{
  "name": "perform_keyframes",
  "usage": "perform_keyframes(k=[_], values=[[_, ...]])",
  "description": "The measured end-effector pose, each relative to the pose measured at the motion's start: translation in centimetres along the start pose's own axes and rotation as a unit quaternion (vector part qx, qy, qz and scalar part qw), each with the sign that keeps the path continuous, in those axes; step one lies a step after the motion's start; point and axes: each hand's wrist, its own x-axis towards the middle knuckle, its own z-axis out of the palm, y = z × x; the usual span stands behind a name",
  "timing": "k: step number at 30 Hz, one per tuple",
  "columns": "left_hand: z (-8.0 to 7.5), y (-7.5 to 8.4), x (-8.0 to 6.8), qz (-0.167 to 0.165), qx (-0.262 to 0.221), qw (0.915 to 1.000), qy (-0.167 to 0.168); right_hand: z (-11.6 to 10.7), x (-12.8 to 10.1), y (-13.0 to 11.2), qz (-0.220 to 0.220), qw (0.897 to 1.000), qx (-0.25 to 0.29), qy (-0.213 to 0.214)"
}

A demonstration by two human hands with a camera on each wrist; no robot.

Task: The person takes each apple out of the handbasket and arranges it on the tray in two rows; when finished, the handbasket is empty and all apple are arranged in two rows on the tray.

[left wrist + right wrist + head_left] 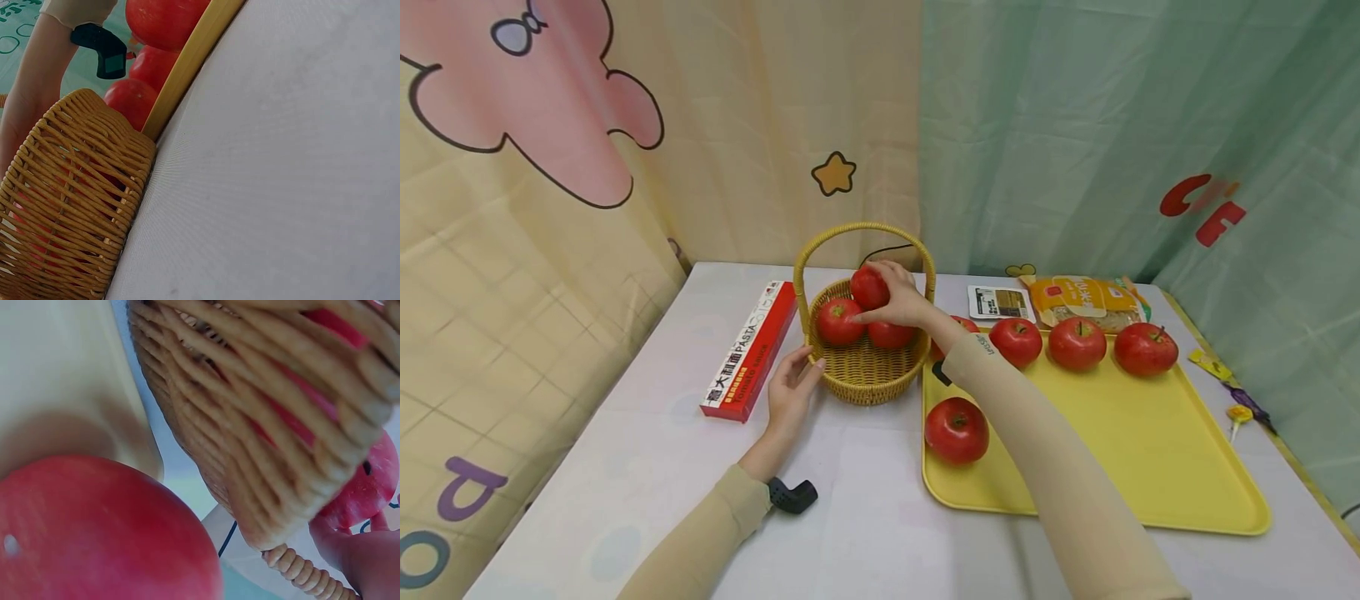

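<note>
Nearest to you, one smooth round apple (957, 429) lies on the flat yellow tray (1150, 450). Your left hand (790, 387) rests with relaxed fingers against the woven wicker basket (865, 371) on the bench. Further, your right hand (901, 300) reaches over the rim and grips a red apple (869, 287) above the basket.

White table (865, 517) set in a corner; cream cartoon-print curtain (550, 167) left, pale green curtain (1112, 125) right.
</note>
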Motion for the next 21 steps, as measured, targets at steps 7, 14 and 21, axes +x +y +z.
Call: perform_keyframes(k=[7,14,21], values=[[0.1,0.1,-0.1,-0.004,-0.004,1.0,-0.002,0.5,0.1,0.8,0.019,0.999,-0.024,-0.036],[0.1,0.1,-0.1,-0.002,0.0,1.0,-0.003,1.1,-0.3,1.8,0.005,0.997,-0.032,-0.071],[0.0,0.3,-0.1,-0.007,0.002,1.0,-0.001,0.8,-0.9,1.8,-0.007,0.995,-0.027,-0.1]])
